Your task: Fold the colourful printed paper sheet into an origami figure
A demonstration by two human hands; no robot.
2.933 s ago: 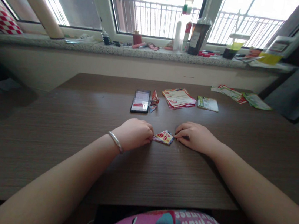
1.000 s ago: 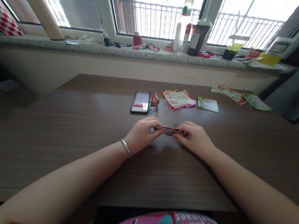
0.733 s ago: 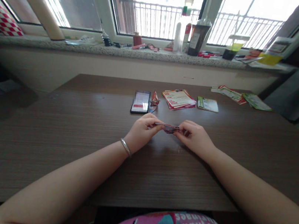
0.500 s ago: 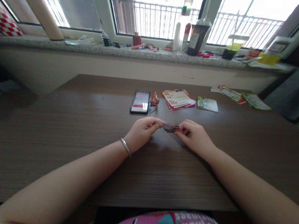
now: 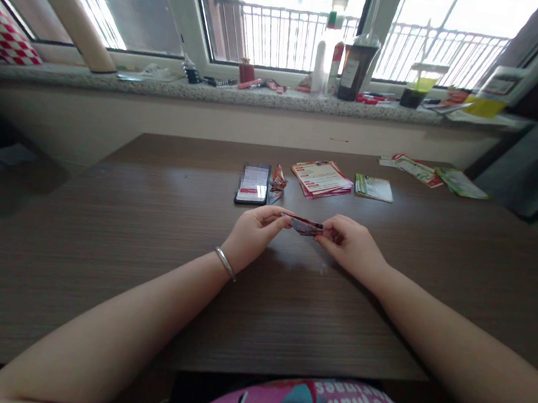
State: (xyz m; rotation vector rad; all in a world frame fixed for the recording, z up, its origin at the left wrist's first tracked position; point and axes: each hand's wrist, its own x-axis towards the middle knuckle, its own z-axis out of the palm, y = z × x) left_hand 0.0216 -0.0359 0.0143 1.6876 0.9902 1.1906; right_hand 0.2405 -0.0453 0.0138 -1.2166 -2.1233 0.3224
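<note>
A small folded piece of printed paper (image 5: 304, 226), red and white, hangs a little above the dark wooden table (image 5: 142, 236). My left hand (image 5: 254, 234) pinches its left end and my right hand (image 5: 352, 244) pinches its right end. The paper is nearly edge-on to me, so its folds are hard to read. A silver bracelet circles my left wrist.
Beyond my hands lie a phone (image 5: 253, 185), a small folded paper figure (image 5: 277, 182), a stack of red-and-white leaflets (image 5: 322, 178) and a green card (image 5: 373, 187). More leaflets (image 5: 429, 173) lie far right. Bottles and cups (image 5: 355, 63) stand on the windowsill.
The folded paper was flat on the table under my fingers; both hands have lifted it and moved it slightly away from me, holding it by its ends.
</note>
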